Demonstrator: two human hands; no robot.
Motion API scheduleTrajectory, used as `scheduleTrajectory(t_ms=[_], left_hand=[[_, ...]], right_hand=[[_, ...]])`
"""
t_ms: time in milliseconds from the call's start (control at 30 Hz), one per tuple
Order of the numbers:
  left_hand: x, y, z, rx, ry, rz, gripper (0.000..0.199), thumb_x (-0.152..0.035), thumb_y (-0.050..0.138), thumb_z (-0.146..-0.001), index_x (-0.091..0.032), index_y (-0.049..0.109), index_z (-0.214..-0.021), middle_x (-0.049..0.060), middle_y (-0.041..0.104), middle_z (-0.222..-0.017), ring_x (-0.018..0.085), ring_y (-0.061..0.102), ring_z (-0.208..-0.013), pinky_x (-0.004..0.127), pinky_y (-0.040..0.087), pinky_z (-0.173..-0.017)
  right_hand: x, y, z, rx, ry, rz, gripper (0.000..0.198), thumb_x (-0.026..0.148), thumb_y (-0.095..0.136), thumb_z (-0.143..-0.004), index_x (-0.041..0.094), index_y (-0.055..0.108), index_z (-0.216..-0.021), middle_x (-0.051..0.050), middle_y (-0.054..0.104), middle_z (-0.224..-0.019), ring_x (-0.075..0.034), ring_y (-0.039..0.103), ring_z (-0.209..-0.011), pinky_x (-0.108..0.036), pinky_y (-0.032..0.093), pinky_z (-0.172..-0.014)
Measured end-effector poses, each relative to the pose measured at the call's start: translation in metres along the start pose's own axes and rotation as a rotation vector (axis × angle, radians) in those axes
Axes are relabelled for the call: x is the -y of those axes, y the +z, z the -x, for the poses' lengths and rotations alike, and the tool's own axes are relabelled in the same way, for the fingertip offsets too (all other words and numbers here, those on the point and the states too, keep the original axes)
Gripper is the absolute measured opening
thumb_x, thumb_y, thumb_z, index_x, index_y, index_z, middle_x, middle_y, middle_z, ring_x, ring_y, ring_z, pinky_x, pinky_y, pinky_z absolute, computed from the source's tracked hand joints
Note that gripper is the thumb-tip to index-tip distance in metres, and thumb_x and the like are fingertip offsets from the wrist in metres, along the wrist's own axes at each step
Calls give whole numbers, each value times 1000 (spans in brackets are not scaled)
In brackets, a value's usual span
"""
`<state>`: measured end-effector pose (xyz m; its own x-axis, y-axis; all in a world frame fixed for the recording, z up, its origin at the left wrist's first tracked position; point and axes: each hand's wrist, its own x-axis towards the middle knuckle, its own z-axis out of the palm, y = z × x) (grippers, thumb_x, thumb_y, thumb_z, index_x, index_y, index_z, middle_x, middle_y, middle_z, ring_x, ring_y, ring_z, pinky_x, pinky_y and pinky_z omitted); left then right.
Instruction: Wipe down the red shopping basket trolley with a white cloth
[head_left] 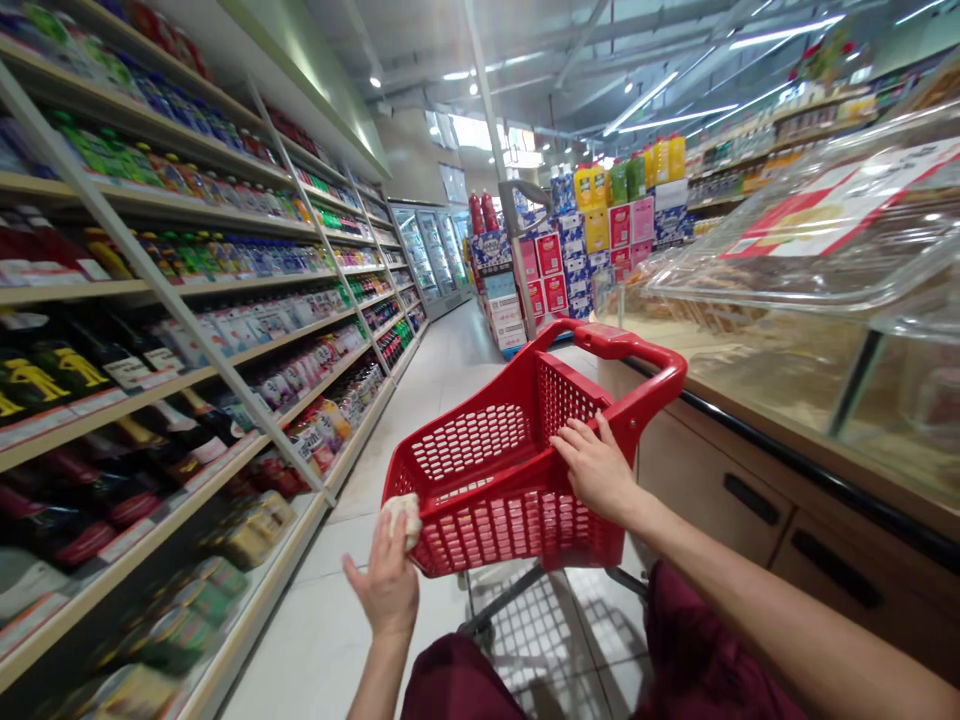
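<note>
Touching one cart (517, 485), one cloth (403, 518): two hands (391, 585)

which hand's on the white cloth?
The left hand, fingers on the white cloth at the end of the red basket away from the handle. The right hand is on the basket's rim nearer the handle, no cloth showing.

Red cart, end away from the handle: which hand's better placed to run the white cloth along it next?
Left, likely: the left hand has its fingers on the white cloth at that end's corner. The right hand rests on the red cart, nearer the handle.
</note>
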<state>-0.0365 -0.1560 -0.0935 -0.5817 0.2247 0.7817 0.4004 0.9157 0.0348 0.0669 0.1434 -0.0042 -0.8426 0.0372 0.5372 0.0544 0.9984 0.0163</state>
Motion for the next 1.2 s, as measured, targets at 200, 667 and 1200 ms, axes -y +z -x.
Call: scheduleTrajectory(t_ms=[200, 667, 1200], left_hand=[[-54, 5, -9, -6, 148, 78, 45, -9, 32, -80, -23, 48, -120, 12, 49, -125, 19, 48, -113, 49, 5, -105], [-32, -2, -5, 31, 78, 36, 47, -8, 32, -80, -24, 47, -121, 11, 49, -125, 19, 50, -111, 51, 4, -104], [-57, -1, -9, 24, 223, 101, 42, -10, 34, -80, -22, 52, -116, 11, 49, -124, 19, 48, -114, 46, 12, -105]], right_hand=[[5, 4, 1, -17, 18, 21, 40, 14, 41, -76, 16, 54, -114, -9, 56, -116, -25, 40, -114, -48, 6, -102], [6, -2, 3, 0, 18, 16, 40, 16, 41, -77, 15, 55, -114, -10, 56, -116, -26, 39, -115, -49, 8, -102], [5, -5, 3, 28, 31, 0, 41, 17, 42, -76, 15, 54, -115, -9, 54, -118, -26, 38, -116, -48, 5, -103]])
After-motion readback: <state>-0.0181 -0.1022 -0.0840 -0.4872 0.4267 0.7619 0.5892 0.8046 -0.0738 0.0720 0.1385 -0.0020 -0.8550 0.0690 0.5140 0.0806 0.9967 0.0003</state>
